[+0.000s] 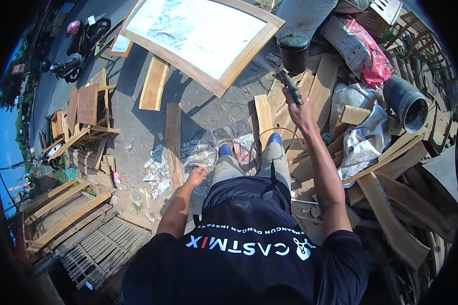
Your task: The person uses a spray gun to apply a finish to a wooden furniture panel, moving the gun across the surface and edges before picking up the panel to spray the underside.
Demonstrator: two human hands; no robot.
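My right hand (301, 109) is raised and wrapped round the grip of a dark spray gun (289, 85), held out in front of a black bucket. A thin brown hose (262, 133) loops below that hand; where it joins is not clear. My left hand (196, 176) hangs low beside my left leg, its fingers curled, with nothing visible in them. Ahead of me lies a large wooden frame (241, 56), its middle covered by a white, wrinkled sheet (188, 28). The spray gun is apart from the frame, to its right.
Planks (172, 145) lie on the ground around my feet. On the right are a black bucket (293, 53), a tipped dark pail (412, 109), sacks (359, 51) and piled timber. Wooden furniture (86, 109) stands left, with a parked motorbike (81, 51) beyond.
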